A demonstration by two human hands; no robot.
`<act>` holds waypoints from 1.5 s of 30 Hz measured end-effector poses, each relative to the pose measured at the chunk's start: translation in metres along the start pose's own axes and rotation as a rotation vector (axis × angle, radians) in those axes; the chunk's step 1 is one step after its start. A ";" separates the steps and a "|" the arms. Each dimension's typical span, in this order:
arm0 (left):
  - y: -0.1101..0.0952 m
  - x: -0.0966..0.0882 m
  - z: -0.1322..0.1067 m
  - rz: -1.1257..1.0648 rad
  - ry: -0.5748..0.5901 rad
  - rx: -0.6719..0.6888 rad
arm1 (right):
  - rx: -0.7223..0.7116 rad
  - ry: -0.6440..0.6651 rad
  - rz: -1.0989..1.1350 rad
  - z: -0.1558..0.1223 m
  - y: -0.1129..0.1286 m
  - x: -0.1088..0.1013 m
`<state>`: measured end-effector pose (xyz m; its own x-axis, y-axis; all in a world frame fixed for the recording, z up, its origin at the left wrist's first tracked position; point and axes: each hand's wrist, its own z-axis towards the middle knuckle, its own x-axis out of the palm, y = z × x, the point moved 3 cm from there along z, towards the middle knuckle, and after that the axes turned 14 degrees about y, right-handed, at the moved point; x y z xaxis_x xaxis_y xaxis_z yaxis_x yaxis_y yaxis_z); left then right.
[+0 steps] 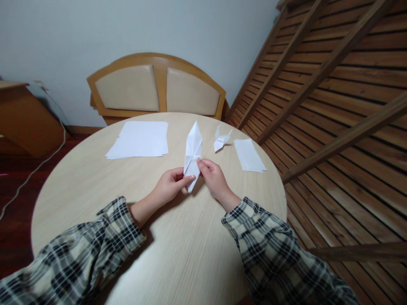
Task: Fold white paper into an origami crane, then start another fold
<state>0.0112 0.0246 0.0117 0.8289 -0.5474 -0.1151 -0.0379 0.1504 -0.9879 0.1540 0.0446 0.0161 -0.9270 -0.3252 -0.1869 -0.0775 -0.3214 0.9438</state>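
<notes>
A long, pointed piece of folded white paper stands above the middle of a round pale wooden table. My left hand pinches its lower end from the left. My right hand pinches it from the right, with fingertips on the fold near the middle. Both arms wear plaid sleeves.
A stack of white sheets lies at the back left of the table. A small folded paper figure and a smaller pile of white paper lie at the back right. A wooden chair stands behind the table. A slatted wooden frame leans at the right.
</notes>
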 end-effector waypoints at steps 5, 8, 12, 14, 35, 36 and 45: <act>0.005 0.003 0.001 0.034 0.062 -0.017 | 0.012 -0.029 0.097 0.000 -0.002 -0.001; 0.008 0.004 0.001 0.074 0.102 -0.046 | 0.016 -0.073 0.090 0.000 -0.002 -0.003; 0.007 0.006 0.001 0.068 0.154 -0.063 | -0.010 -0.096 0.043 0.000 -0.002 -0.004; 0.004 0.006 0.001 0.076 0.139 -0.041 | -0.010 -0.090 0.028 0.000 -0.002 -0.003; -0.004 -0.006 -0.003 0.135 -0.101 0.111 | 0.060 0.173 0.095 -0.004 -0.005 0.012; -0.005 -0.006 -0.003 0.145 -0.107 0.111 | 0.064 0.175 0.102 -0.004 -0.005 0.012; -0.009 -0.010 -0.004 0.295 -0.249 0.108 | -0.132 -0.074 -0.112 -0.001 0.004 -0.002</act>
<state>0.0006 0.0253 0.0217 0.9014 -0.2540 -0.3506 -0.2467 0.3641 -0.8981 0.1562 0.0434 0.0200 -0.9401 -0.2159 -0.2639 -0.1378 -0.4673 0.8733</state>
